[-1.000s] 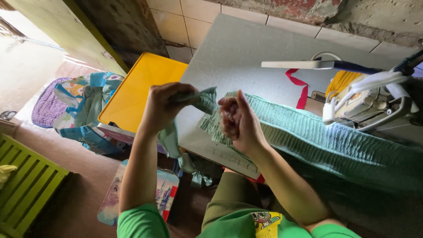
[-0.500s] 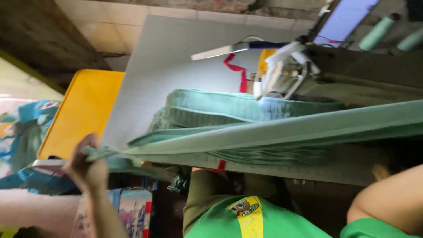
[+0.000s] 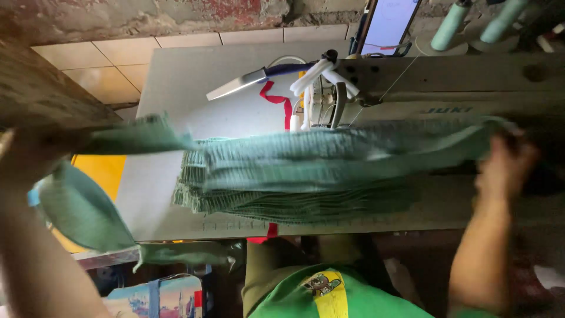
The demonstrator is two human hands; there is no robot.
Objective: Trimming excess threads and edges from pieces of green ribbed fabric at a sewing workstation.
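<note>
Arms spread wide, left hand (image 3: 29,154) and right hand (image 3: 505,168) clenched.

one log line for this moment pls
left hand: grips end of long green ribbed fabric strip | right hand: grips other end | strip: stretched above folded green fabric stack

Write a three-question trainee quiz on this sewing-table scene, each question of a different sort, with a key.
1. True or false: the right hand holds one end of the green strip.
2. What lies under the strip? A) stack of green pieces B) yellow board C) thread cones
3. Fill in: the left hand holds the strip's other ____.

Key: 1 true; 2 A; 3 end.
</note>
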